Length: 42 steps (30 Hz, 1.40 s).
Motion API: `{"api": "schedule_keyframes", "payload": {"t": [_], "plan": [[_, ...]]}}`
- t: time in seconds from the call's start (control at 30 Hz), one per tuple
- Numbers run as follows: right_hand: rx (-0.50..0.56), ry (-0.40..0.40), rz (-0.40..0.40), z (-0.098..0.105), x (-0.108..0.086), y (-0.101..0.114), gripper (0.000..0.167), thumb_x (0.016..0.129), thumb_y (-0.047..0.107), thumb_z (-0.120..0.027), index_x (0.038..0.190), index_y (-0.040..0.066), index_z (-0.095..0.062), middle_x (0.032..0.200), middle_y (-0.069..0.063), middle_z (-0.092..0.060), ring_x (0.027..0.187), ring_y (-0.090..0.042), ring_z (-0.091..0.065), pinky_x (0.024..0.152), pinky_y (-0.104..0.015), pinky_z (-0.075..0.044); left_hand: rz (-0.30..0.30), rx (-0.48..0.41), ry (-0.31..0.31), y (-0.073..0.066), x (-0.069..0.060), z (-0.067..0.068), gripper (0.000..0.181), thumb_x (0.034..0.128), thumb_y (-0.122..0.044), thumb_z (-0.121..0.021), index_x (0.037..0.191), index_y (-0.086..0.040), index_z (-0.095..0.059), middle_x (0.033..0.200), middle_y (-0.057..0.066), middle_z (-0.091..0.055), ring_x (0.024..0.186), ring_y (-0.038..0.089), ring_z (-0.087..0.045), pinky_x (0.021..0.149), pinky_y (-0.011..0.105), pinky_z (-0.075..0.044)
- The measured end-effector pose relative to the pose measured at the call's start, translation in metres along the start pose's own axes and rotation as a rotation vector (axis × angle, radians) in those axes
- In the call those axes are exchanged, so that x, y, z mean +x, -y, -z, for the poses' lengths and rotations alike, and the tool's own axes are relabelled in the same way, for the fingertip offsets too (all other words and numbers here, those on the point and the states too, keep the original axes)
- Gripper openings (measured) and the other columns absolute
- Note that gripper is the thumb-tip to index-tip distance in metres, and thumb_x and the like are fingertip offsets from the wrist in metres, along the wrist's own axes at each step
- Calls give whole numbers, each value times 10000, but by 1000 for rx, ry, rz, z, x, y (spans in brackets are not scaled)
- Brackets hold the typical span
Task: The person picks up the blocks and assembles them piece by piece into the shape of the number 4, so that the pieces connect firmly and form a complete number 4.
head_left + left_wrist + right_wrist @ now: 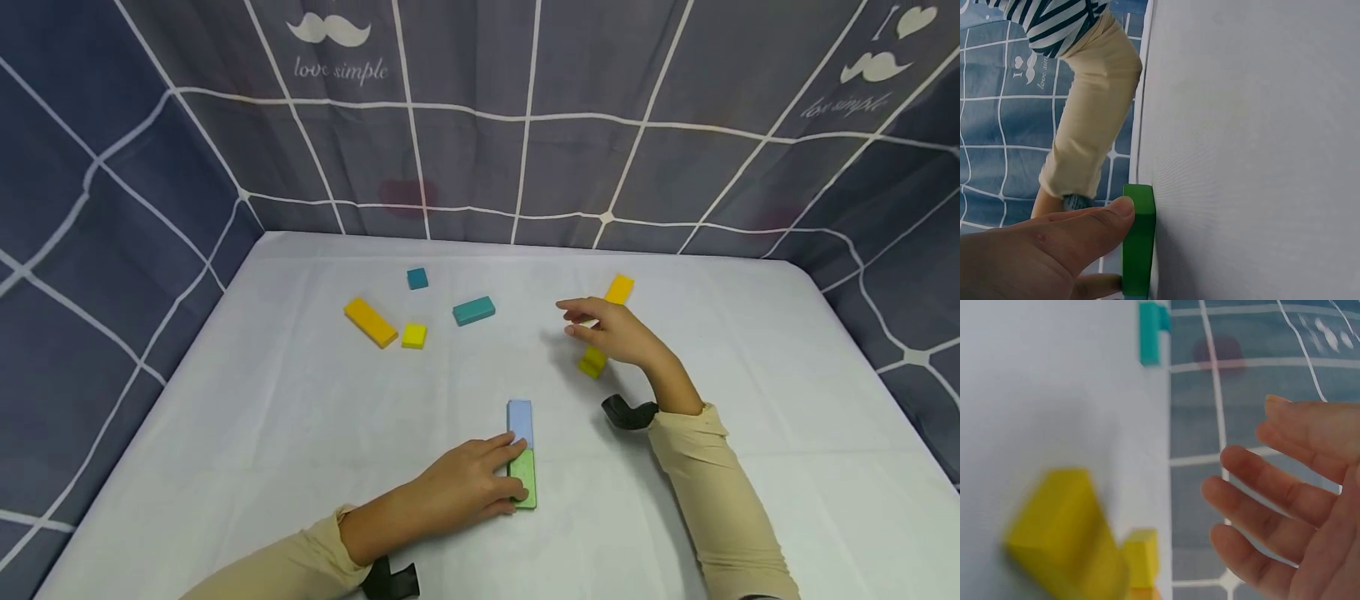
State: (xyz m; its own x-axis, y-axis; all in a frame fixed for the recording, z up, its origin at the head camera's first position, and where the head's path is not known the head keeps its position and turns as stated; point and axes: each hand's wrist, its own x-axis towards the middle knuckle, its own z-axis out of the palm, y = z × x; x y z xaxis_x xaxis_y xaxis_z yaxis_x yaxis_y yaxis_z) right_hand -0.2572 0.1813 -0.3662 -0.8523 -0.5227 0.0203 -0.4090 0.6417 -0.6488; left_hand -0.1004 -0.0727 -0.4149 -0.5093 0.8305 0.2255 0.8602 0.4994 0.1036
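A light blue block [520, 423] and a green block [523, 477] lie end to end on the white cloth. My left hand [457, 486] rests its fingers on the green one, near where the two meet; in the left wrist view the thumb touches the end of the green block [1139, 240]. My right hand [617, 332] hovers with loosely bent fingers and nothing in them, over yellow blocks [592, 362] and an orange block [619, 288]. The right wrist view shows a blurred yellow block [1066, 537] beside the empty hand [1297, 506].
Farther back lie a long orange block [371, 322], a small yellow block [414, 336], a teal block [474, 311] and a small blue block [417, 278]. A grey checked curtain [465, 158] stands behind the white table [300, 400] and at both sides.
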Motion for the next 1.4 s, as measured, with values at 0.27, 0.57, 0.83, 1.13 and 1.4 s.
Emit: {"api": "schedule_keyframes", "payload": {"t": [0.27,0.57,0.83,1.13,1.4], "plan": [[-45,-117,-136,13,16,-22,452,892,143,-571,1311,11,-463,1277,-197,-507,1130,-354,-501,946,-486,-402,14,-21,11,-1,0,-2,136,823,-384,-644,928,-302,-672,1261,77,-570,1197,232,-513,872,310,-479],[-84,-79,-228,3,17,-35,520,894,174,-565,1364,33,-394,1346,-256,-359,1152,-412,-446,977,-541,-352,1,-9,4,0,1,0,149,822,-394,-640,937,-305,-674,1265,72,-568,1203,223,-507,879,304,-474],[-89,-53,-263,-3,16,-39,538,889,161,-569,1372,20,-377,1360,-275,-330,1176,-406,-413,1013,-540,-313,-4,-8,3,1,0,-1,152,821,-397,-640,941,-312,-679,1265,68,-568,1204,221,-505,865,298,-477],[-135,-6,-242,-7,17,-38,496,887,152,-562,1326,-33,-424,1357,-289,-376,1267,-430,-333,1055,-546,-248,-10,4,-21,2,-1,-4,147,819,-400,-643,933,-317,-681,1255,64,-575,1195,216,-512,866,295,-476],[-211,27,-223,-11,17,-34,491,889,153,-562,1318,-46,-427,1371,-284,-363,1274,-425,-331,1055,-544,-254,-10,6,-20,2,-1,-3,146,820,-393,-644,939,-317,-682,1248,66,-580,1195,217,-514,868,291,-473]]}}
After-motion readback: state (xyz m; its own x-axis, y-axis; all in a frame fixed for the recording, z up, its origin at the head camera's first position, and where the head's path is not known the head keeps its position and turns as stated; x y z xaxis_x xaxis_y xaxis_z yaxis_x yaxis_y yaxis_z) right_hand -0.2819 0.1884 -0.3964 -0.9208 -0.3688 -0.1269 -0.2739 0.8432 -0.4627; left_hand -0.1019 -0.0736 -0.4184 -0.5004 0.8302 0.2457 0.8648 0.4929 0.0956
